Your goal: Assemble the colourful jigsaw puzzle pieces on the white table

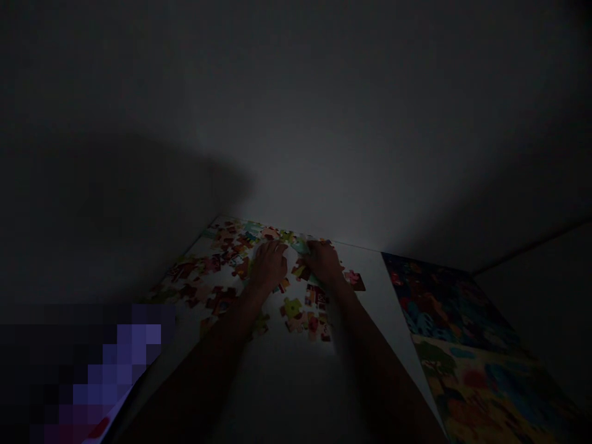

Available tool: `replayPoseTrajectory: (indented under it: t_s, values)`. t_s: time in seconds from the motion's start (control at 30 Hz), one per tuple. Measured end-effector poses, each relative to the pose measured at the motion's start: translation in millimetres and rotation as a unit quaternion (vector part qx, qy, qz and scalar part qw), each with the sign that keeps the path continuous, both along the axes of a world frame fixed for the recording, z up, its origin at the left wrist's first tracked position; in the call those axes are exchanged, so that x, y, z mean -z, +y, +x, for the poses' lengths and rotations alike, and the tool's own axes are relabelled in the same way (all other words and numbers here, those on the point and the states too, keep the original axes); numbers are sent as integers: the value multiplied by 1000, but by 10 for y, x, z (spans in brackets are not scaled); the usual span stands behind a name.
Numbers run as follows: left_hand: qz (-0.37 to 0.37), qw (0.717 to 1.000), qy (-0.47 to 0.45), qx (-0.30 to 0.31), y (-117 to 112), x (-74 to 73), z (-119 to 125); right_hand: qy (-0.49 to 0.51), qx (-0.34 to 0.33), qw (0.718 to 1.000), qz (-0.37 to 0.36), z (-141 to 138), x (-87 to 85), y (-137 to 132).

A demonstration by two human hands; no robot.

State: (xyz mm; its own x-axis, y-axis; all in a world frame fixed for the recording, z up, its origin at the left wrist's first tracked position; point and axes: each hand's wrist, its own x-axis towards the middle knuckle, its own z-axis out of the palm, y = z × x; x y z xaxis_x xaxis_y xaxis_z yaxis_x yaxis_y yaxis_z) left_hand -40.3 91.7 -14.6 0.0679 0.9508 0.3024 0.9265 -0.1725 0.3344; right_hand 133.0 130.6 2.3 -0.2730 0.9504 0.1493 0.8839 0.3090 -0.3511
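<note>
In dim light, both my hands reach over a white tabletop [287,364] with jigsaw puzzle pieces on it. My left hand [269,265] lies palm down among the pieces, its fingers apart and slightly bent, with nothing visible in it. To its right, my right hand [325,262] has its fingers curled down at a pale green puzzle piece [300,246], which it seems to grip. Several joined puzzle pieces [312,324] lie between my forearms. Loose puzzle pieces [224,299] are scattered left of my left hand, and a pink puzzle piece [354,279] lies right of my right hand.
On the right of the table are a dark blue picture sheet [444,299] and a yellow picture sheet with a tree and animals [481,388]. A pale wall [296,154] rises behind the far edge. A blurred, pixelated patch covers the lower left.
</note>
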Motion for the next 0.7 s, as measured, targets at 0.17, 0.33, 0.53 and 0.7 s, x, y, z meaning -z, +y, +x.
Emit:
replayPoseTrajectory:
  t_s: [0.17,0.33,0.53,0.7]
  values:
    - [-26,999,36,-8,-14,20,45,24,-4,1000,-6,215,94,-113]
    - [-50,997,57,13,-36,11,77,55,-16,998,0,273,165,-58]
    - [-18,998,-3,57,4,2,27,65,-4,997,34,245,245,-38]
    - [11,998,-8,-58,9,-11,-3,42,4,998,47,191,294,-79]
